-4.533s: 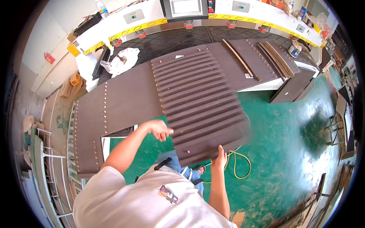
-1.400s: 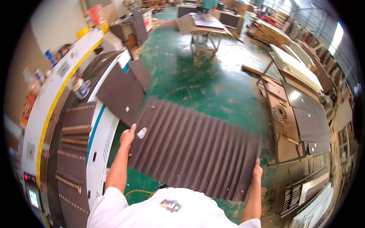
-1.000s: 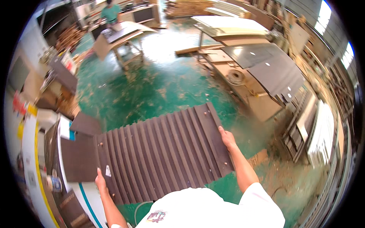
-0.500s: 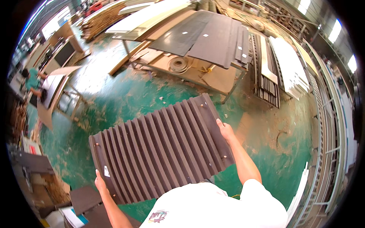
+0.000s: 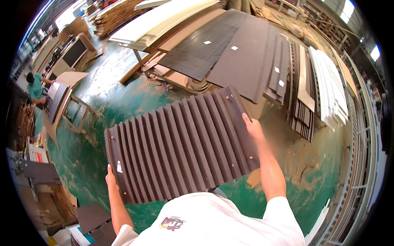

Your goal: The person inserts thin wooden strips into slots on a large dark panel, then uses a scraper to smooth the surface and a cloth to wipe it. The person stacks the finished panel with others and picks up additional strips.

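A dark brown slatted louver panel [image 5: 176, 143] hangs in front of me above the floor, tilted with its right end farther away. My left hand [image 5: 110, 176] grips its left edge, the thumb lying along the side near a small white label [image 5: 119, 166]. At the right edge my right hand [image 5: 253, 127] is closed round the border, thumb on top. The other fingers of both hands are hidden behind the panel. Short wooden dowels [image 5: 227, 98] stick out at the panel's corners.
Ahead stands a table carrying large dark boards [image 5: 242, 53] and pale panels [image 5: 164, 24]. White strips [image 5: 328, 86] and slatted dark pieces [image 5: 303, 123] lie to its right. A person in green [image 5: 37, 88] works at a bench [image 5: 61, 102] on the left. Metal rails [image 5: 356, 164] line the right.
The table with the dark boards is now nearer and larger in view. The panel sits slightly higher in the picture, still held by both hands.
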`<act>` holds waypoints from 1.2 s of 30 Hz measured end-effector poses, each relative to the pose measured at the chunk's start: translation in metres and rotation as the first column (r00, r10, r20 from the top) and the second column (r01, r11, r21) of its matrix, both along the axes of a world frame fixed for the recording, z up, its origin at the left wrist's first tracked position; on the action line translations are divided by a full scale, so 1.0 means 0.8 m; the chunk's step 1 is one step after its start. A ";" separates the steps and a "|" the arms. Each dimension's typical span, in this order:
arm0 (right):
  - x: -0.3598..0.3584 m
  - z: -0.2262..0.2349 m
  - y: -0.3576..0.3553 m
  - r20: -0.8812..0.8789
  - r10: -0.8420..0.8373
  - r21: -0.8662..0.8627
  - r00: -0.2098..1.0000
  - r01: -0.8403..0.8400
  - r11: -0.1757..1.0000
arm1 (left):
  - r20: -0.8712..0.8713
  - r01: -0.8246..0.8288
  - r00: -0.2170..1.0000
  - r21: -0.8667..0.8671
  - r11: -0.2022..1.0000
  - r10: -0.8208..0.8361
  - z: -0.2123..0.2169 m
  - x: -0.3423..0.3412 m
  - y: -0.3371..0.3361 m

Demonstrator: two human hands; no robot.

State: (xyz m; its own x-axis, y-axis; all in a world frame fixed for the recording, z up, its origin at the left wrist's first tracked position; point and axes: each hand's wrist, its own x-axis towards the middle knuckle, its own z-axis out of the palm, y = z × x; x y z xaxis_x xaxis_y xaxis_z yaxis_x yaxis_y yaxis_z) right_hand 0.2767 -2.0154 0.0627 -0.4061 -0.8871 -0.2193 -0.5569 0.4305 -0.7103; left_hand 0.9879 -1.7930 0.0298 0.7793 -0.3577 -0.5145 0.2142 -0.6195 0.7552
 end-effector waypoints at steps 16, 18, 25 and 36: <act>0.176 -0.060 -0.678 -0.067 0.404 0.114 0.912 -0.395 0.912 | -0.363 -0.308 0.909 -0.251 0.918 0.205 -0.148 -0.001 -0.368; 0.208 -0.070 -0.753 -0.097 0.478 0.141 0.873 -0.463 0.875 | -0.450 -0.361 0.868 -0.280 0.890 0.211 -0.146 -0.026 -0.405; 0.213 -0.139 -1.021 -0.124 0.554 0.194 0.823 -0.528 0.827 | -0.593 -0.510 0.755 -0.262 0.820 0.280 -0.208 -0.126 -0.550; 0.105 -0.170 -1.147 -0.472 0.490 -0.171 0.733 -0.621 0.765 | -0.479 -0.237 0.871 -0.210 0.949 0.111 -0.182 -0.266 -0.709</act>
State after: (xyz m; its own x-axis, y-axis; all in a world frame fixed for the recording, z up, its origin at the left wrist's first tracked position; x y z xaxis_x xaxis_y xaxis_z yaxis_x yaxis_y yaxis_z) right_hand 0.3605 -2.9333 -0.0732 0.1926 -0.9692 0.1535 -0.8725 -0.2407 -0.4252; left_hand 0.7755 -2.3600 -0.1155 0.5415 -0.4053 -0.7366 0.6587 -0.3398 0.6713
